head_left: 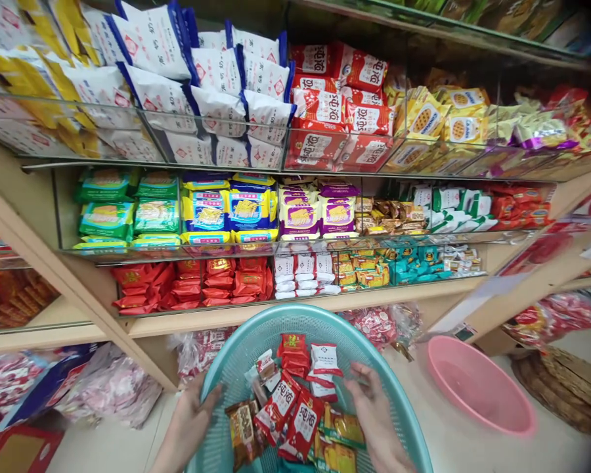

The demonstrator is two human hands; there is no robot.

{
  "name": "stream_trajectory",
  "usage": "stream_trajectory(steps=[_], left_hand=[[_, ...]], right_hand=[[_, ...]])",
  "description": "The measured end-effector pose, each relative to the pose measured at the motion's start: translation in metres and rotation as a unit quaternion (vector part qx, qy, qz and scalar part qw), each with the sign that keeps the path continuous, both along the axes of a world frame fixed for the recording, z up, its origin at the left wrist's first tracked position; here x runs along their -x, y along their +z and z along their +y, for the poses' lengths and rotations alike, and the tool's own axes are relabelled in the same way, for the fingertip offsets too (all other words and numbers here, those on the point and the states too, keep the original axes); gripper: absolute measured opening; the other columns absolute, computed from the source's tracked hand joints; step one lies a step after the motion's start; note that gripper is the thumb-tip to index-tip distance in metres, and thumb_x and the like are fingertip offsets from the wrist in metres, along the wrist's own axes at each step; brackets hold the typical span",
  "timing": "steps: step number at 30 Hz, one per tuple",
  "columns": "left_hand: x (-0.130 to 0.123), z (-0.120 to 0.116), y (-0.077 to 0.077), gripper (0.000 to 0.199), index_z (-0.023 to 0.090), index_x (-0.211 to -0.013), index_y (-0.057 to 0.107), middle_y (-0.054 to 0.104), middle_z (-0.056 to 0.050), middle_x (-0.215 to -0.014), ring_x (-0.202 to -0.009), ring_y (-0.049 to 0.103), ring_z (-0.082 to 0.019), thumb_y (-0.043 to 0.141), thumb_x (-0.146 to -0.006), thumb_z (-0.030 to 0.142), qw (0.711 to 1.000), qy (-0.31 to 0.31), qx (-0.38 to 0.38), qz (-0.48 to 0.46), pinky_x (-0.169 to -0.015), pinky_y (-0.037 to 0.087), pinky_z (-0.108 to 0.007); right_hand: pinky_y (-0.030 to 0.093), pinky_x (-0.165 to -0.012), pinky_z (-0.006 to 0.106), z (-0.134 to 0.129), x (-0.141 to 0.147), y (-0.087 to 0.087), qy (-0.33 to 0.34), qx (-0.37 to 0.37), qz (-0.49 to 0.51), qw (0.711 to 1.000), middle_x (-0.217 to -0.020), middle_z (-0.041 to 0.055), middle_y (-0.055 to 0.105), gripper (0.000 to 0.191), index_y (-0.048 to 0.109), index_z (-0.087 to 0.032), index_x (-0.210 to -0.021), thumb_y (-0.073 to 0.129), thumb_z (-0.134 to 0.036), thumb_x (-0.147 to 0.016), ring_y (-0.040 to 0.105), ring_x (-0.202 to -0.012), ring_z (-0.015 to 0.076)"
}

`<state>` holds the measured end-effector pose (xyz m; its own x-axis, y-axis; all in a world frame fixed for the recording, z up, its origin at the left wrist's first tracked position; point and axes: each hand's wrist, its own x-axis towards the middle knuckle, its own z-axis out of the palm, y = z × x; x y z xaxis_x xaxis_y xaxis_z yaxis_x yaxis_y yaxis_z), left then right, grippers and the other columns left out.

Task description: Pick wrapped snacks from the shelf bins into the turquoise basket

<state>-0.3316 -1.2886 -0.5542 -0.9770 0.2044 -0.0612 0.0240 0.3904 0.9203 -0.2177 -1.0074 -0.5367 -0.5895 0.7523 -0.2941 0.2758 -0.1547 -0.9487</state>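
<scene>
Rim of a round teal plastic mesh basket [253, 343] appears grasped at the left by the left hand [194, 410], thumb inside. Right hand [377, 417] is held loosely spread over the right interior; no packet is seen gripped, and wall contact cannot be told. Red-and-white printed foil packets [305, 424] lie mid-basket, white rectangular wrapped packets [324, 358] farther off. Step judged: basket steadied, contents tended. For a lift, a right-rim grip would be required. Beyond, pale wooden shelving [167, 320] is stocked; right, a pink plastic basin [477, 387] is noted.
</scene>
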Motion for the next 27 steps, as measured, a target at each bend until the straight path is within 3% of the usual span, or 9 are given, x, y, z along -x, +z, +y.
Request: stream_trajectory(steps=[4, 12, 17, 21, 27], left_hand=[[-0.006, -0.026, -0.004, 0.046, 0.017, -0.103, 0.062, 0.07, -0.01, -0.097, -0.09, 0.064, -0.027, 0.056, -0.074, 0.053, 0.999, 0.025, 0.026, -0.005, -0.084, 0.05, -0.038], [-0.026, -0.063, -0.01, 0.043, 0.02, -0.095, 0.059, 0.07, -0.008, -0.092, -0.087, 0.063, -0.026, 0.053, -0.074, 0.058, 0.998, 0.054, 0.032, -0.022, -0.08, 0.049, -0.036], [-0.037, -0.072, -0.014, 0.043, 0.02, -0.087, 0.057, 0.066, -0.006, -0.078, -0.077, 0.061, -0.023, 0.049, -0.075, 0.061, 0.996, 0.066, 0.051, -0.029, -0.072, 0.049, -0.034], [-0.041, -0.075, -0.015, 0.041, 0.02, -0.078, 0.056, 0.061, -0.003, -0.069, -0.068, 0.057, -0.02, 0.048, -0.076, 0.061, 0.995, 0.081, 0.054, -0.024, -0.065, 0.047, -0.031], [-0.042, -0.09, -0.025, 0.042, 0.02, -0.084, 0.059, 0.063, -0.003, -0.07, -0.068, 0.058, -0.019, 0.054, -0.072, 0.06, 0.991, 0.126, 0.038, -0.027, -0.064, 0.048, -0.029]], right_hand=[[0.049, -0.075, 0.03, -0.009, 0.008, 0.004, 0.044, -0.013, 0.006, 0.999, -0.11, 0.0053, 0.065, 0.04, 0.06, -0.022, -0.094, 0.063, -0.038, -0.057, 0.061, -0.095, 0.0218], [0.049, -0.065, 0.03, -0.026, 0.019, -0.022, 0.101, -0.032, 0.007, 0.994, -0.085, 0.0027, 0.069, 0.04, 0.06, -0.023, -0.089, 0.062, -0.044, -0.056, 0.062, -0.074, 0.0213], [0.049, -0.062, 0.031, -0.042, 0.026, -0.008, 0.138, -0.053, 0.017, 0.989, -0.061, -0.0019, 0.06, 0.037, 0.06, -0.024, -0.092, 0.059, -0.045, -0.061, 0.059, -0.062, 0.0206], [0.05, -0.064, 0.032, -0.057, 0.036, -0.001, 0.177, -0.066, 0.037, 0.981, -0.069, 0.0006, 0.063, 0.036, 0.061, -0.024, -0.09, 0.063, -0.044, -0.061, 0.062, -0.069, 0.022], [0.051, -0.07, 0.029, -0.072, 0.044, -0.009, 0.255, -0.122, 0.051, 0.958, -0.078, 0.0031, 0.065, 0.039, 0.062, -0.021, -0.095, 0.061, -0.047, -0.067, 0.061, -0.071, 0.0182]])
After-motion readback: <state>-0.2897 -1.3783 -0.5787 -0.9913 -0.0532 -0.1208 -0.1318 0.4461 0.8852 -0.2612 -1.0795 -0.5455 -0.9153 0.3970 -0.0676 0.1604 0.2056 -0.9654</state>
